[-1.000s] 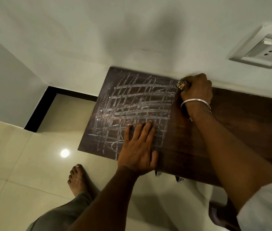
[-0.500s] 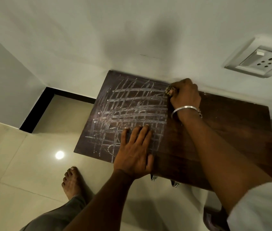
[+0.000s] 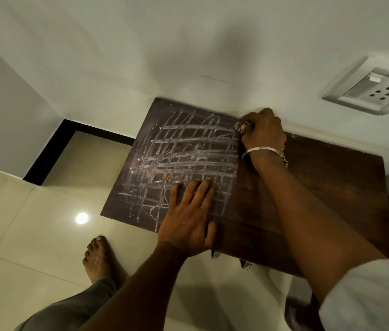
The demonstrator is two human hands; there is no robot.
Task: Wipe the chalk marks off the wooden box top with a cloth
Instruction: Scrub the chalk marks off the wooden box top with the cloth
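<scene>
At the far left the tiled floor carries a bright spot of reflected light, and a bare foot stands just right of it, near the box's front corner. The wooden box top is pushed against the pale wall. Its left half is covered in chalk marks, a rough grid of crossing white lines; its right half is bare dark wood.

The left hand lies flat on the near part of the chalked area, fingers straight and close together, palm pressing down, holding nothing. Two small metal latches show under the front edge beside its wrist.

The right hand is at the far edge of the top, touching the wall, at the right margin of the chalk grid. Its fingers are curled tight around a small wad of cloth, which is mostly hidden in the fist and pressed to the wood. A silver bangle circles that wrist, and a white sleeve covers the upper arm.

Further right, a white wall socket is set in the wall.
</scene>
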